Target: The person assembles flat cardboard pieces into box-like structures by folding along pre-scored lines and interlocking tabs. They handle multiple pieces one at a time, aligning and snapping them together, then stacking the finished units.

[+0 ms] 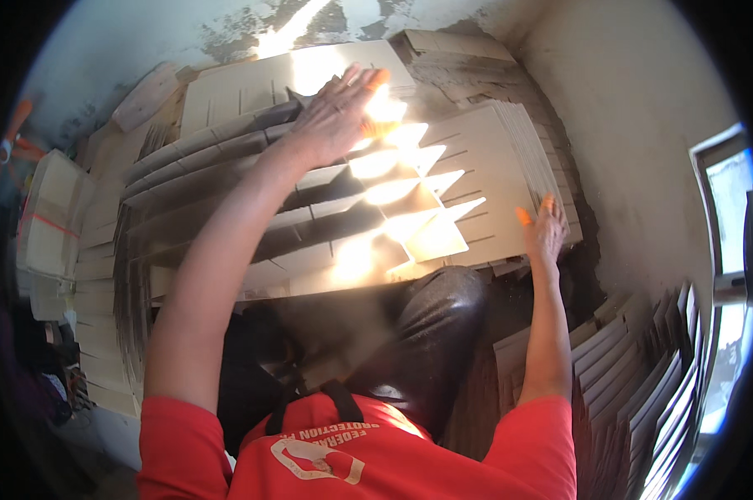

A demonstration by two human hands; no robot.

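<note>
A partly assembled cardboard partition grid [310,212] lies in front of me, its slotted strips standing on edge and crossed by short pieces on the right. My left hand [339,117] is over the far side of this grid, fingers apart, with nothing visible in it. To the right is a stack of flat slotted cardboard sheets [493,175]. My right hand [547,232] lies at that stack's right edge, thumb and fingers spread. The fingertips of both hands look orange. Bright sunlight washes out part of the grid.
More flat slotted sheets [235,92] lie at the back, near the wall. Piled cardboard [101,275] stands on the left beside a pale box with a red band [51,225]. Many cardboard pieces [635,375] lean at the lower right, below a window [726,217].
</note>
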